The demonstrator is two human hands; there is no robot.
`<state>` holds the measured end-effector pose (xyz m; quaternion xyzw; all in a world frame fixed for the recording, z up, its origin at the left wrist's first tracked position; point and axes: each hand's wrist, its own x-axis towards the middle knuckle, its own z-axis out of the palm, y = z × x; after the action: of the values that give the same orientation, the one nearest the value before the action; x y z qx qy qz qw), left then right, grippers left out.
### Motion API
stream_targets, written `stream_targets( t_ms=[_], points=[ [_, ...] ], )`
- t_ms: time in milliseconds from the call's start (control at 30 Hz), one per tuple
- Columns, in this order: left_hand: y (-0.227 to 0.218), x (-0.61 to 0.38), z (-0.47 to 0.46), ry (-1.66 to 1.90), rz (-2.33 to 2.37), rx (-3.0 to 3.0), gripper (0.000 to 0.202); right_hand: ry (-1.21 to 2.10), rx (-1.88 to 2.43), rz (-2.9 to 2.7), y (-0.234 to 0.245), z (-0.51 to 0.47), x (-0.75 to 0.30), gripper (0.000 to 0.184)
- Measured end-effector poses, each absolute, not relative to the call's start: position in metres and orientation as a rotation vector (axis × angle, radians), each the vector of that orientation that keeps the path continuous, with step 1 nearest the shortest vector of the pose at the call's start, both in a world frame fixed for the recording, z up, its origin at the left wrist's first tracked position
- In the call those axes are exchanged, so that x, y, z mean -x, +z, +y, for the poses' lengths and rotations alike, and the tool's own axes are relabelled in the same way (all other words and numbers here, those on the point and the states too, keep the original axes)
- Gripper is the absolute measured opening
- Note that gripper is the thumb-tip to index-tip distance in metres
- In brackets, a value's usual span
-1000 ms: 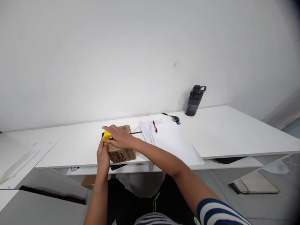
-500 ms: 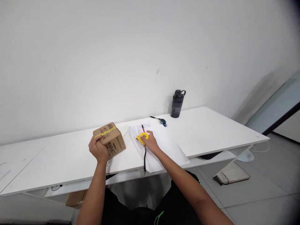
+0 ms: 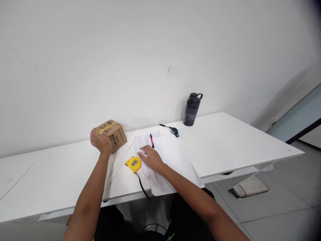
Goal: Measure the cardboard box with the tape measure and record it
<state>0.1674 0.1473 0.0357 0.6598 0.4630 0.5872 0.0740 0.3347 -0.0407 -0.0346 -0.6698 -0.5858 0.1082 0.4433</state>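
Cardboard box meets left hand, grip unclear; right hand spreads loosely near rounded tape measure.

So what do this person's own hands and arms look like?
The left hand and right hand are bare, with no gloves to be seen. The left arm and right arm show no sleeves in view. Black clothing covers the legs.

A black "22" stands on the cardboard box.

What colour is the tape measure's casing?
The casing is yellow, shown best in the head view.
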Motion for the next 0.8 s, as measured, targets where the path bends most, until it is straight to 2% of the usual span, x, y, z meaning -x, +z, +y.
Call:
stream_targets(
  t_ms=[67, 133, 267, 333, 433, 567, 700, 800],
  points=[
    [0.022, -0.173, 0.133, 1.863, 1.334, -2.144, 0.060, 0.127, 1.678, -1.296, -0.033, -0.036, -0.361, 0.038],
    [0.002, -0.183, 0.113, 1.691, 1.167, -2.349, 0.060, 0.166, 1.852, -1.181, -0.034, -0.024, -0.388, 0.038],
    [-0.025, -0.210, 0.086, 0.641, 0.708, -2.489, 0.049, 0.376, 2.139, -1.121, -0.042, 0.017, -0.419, 0.055],
    [-0.027, -0.220, 0.089, 0.377, 0.609, -2.339, 0.051, 0.347, 2.159, -1.146, -0.049, 0.034, -0.422, 0.060],
    [-0.027, -0.221, 0.104, 0.236, 0.587, -2.226, 0.056, 0.319, 2.155, -1.180, -0.062, 0.044, -0.421, 0.054],
    [-0.036, -0.215, 0.112, 0.100, 0.566, -2.396, 0.055, 0.366, 2.035, -1.216, -0.073, 0.036, -0.428, 0.040],
    [-0.037, -0.215, 0.102, -0.057, 0.578, -2.458, 0.055, 0.601, 1.566, -1.033, -0.075, 0.032, -0.434, 0.040],
    [-0.032, -0.218, 0.088, -0.085, 0.542, -2.469, 0.057, 0.565, 1.447, -0.970, -0.074, 0.032, -0.427, 0.039]
  ],
)
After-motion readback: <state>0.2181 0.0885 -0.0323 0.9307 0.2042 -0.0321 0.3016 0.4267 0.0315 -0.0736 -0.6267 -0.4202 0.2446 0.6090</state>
